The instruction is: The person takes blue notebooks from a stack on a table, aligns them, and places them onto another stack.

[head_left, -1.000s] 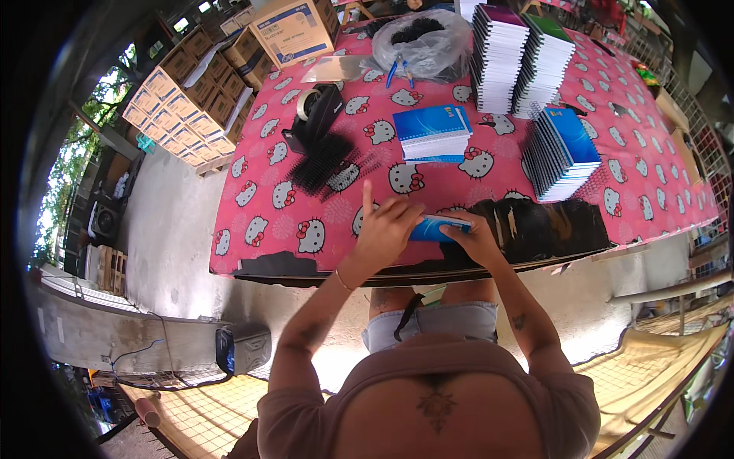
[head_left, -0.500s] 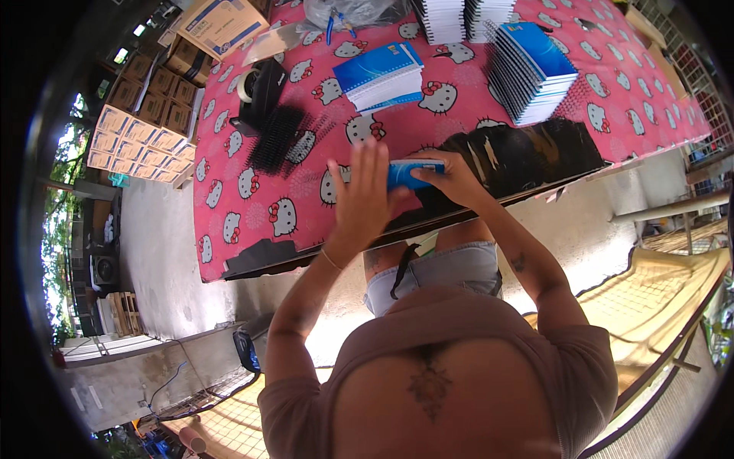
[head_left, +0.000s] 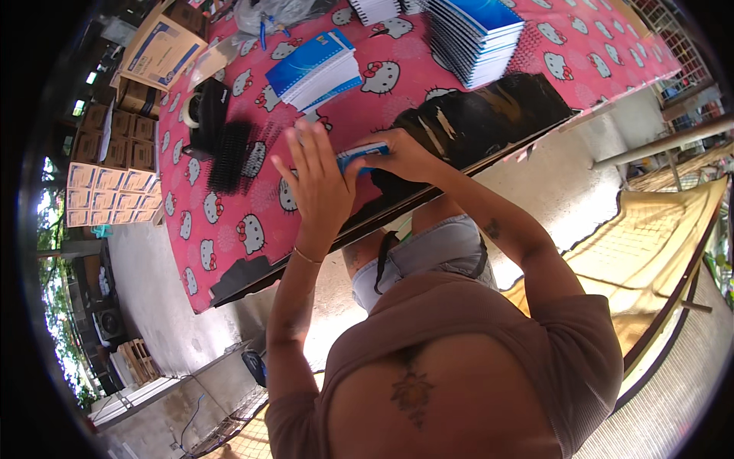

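Observation:
Over the table's near edge, my right hand (head_left: 405,157) grips a small blue-covered notepad (head_left: 362,156) by its right end, with the thumb on top. My left hand (head_left: 317,180) has its fingers stretched out, its palm side against the pad's left end and hiding part of it. Just beyond, a loose pile of blue covers and white punched sheets (head_left: 313,70) lies on the pink cloth. To its right stands a tall stack of spiral-bound blue notebooks (head_left: 478,42). Black binding coils (head_left: 229,157) lie left of my left hand.
A black tape dispenser (head_left: 208,115) stands beside the coils. Blue-handled pliers (head_left: 264,34) lie near a clear plastic bag (head_left: 279,14). Torn black covering (head_left: 482,122) runs along the pink table's (head_left: 222,252) near edge. Cardboard boxes (head_left: 164,52) are piled at the far left.
The view has turned, so the table's things appear further left and mostly higher. My right hand keeps its grip on the notepad, which now lies more slanted; my left hand stays flat beside it.

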A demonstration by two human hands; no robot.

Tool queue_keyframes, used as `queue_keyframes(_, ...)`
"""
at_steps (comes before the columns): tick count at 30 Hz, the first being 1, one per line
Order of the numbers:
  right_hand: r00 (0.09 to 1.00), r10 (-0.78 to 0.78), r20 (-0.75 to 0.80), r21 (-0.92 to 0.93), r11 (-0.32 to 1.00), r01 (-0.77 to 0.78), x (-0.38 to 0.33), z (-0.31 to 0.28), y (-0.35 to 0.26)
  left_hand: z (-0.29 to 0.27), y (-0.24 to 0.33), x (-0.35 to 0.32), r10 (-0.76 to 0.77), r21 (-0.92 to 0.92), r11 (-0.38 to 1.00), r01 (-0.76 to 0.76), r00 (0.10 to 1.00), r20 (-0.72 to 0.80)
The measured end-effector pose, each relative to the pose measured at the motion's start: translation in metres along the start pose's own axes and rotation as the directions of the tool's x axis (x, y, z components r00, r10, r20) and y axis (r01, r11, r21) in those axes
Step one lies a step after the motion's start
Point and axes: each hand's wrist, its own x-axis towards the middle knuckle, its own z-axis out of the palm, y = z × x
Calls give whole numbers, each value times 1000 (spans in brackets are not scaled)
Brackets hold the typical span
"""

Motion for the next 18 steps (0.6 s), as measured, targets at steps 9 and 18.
queue_keyframes(9, 998, -10, 58, -43, 999, 13, 0, -5, 8, 9, 8, -3, 43, -7, 999, -43, 999, -23)
queue_keyframes(18, 1000, 0, -12, -69, 998, -1, 5, 2, 2, 25, 29, -33, 48, -142, 988, -54, 998, -46)
